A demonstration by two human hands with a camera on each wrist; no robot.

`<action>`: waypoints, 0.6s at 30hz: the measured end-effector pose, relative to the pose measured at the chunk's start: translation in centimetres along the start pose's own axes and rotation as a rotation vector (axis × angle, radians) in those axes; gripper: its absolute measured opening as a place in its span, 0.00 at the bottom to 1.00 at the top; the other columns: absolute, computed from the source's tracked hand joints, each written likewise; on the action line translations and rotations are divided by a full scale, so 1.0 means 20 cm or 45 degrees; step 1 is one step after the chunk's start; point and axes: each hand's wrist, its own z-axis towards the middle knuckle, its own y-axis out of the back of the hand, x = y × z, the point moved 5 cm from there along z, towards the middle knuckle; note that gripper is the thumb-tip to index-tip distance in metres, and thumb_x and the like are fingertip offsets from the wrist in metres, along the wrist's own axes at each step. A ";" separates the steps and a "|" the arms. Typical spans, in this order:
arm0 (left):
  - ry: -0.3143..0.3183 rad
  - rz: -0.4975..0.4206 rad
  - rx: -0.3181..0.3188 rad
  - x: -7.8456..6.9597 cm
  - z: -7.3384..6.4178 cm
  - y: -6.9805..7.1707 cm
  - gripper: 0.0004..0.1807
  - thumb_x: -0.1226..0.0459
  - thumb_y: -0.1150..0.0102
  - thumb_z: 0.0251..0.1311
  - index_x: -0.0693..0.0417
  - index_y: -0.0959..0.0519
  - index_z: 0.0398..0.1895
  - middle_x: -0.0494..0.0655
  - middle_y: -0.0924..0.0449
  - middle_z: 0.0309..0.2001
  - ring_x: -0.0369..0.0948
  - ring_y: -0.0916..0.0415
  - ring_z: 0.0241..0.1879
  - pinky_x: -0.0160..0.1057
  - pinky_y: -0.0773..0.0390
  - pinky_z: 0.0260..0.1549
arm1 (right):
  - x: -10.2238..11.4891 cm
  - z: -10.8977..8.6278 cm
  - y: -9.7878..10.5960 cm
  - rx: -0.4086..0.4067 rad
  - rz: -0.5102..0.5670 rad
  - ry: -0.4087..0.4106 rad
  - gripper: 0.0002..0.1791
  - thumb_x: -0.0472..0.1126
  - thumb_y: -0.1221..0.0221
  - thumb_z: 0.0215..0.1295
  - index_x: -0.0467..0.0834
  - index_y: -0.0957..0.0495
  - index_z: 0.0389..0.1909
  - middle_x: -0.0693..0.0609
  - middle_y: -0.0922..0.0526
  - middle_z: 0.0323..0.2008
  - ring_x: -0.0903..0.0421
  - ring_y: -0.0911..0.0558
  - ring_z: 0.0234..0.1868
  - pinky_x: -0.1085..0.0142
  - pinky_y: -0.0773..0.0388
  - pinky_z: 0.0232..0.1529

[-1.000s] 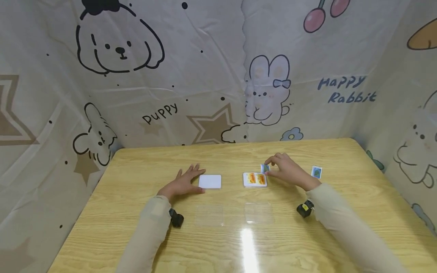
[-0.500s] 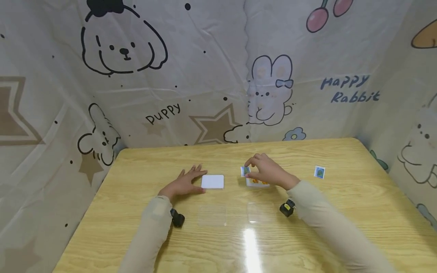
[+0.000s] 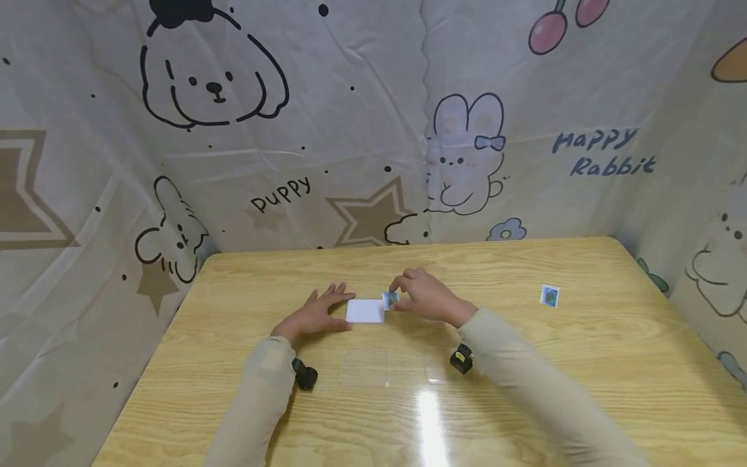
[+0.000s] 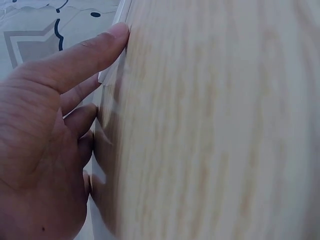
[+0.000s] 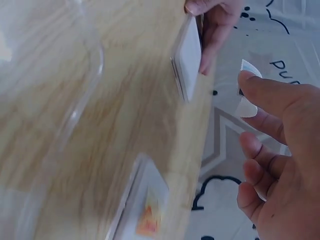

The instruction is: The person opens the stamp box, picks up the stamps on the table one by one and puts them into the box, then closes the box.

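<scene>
A blue-green stamp (image 3: 390, 299) is hovering by the far right corner of a white stack (image 3: 364, 312); I cannot tell whether they are touching. The right hand (image 3: 430, 298) is pinching the stamp, while the left hand (image 3: 315, 314) is gripping the stack's left end. The stamp is bowing, so too tight a pinch could crease it. A second stamp (image 3: 550, 296) is lying well to the right.
</scene>
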 end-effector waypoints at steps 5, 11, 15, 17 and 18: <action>0.005 0.004 0.005 0.01 0.00 -0.01 0.41 0.48 0.37 0.59 0.47 0.41 0.74 0.52 0.63 0.78 0.53 0.71 0.78 0.61 0.75 0.72 | 0.06 0.05 -0.06 0.021 -0.080 0.013 0.21 0.52 0.35 0.60 0.45 0.20 0.50 0.48 0.21 0.43 0.51 0.25 0.44 0.58 0.25 0.47; 0.023 0.006 0.024 0.03 0.00 -0.03 0.42 0.47 0.39 0.59 0.44 0.43 0.75 0.48 0.65 0.79 0.50 0.73 0.78 0.59 0.75 0.73 | 0.13 0.11 -0.13 0.068 -0.132 0.005 0.21 0.52 0.35 0.60 0.45 0.20 0.51 0.47 0.21 0.46 0.50 0.25 0.47 0.57 0.24 0.49; 0.050 0.008 0.037 0.03 0.00 -0.02 0.42 0.47 0.39 0.60 0.42 0.43 0.75 0.46 0.65 0.79 0.49 0.74 0.78 0.58 0.76 0.73 | 0.16 0.15 -0.17 0.063 -0.170 -0.001 0.22 0.53 0.36 0.61 0.45 0.21 0.52 0.47 0.21 0.46 0.50 0.25 0.46 0.57 0.24 0.49; 0.048 0.007 0.031 0.03 0.00 -0.01 0.41 0.47 0.39 0.60 0.43 0.43 0.75 0.48 0.65 0.79 0.49 0.74 0.78 0.58 0.76 0.73 | 0.17 0.18 -0.18 0.053 -0.198 -0.011 0.22 0.53 0.37 0.62 0.45 0.21 0.52 0.48 0.21 0.45 0.50 0.25 0.46 0.57 0.24 0.50; 0.055 0.004 0.031 0.03 0.00 -0.01 0.42 0.47 0.39 0.60 0.42 0.43 0.75 0.47 0.65 0.79 0.48 0.74 0.78 0.57 0.77 0.73 | 0.17 0.19 -0.19 0.048 -0.207 -0.019 0.22 0.53 0.37 0.62 0.45 0.21 0.52 0.48 0.21 0.45 0.50 0.25 0.47 0.57 0.24 0.50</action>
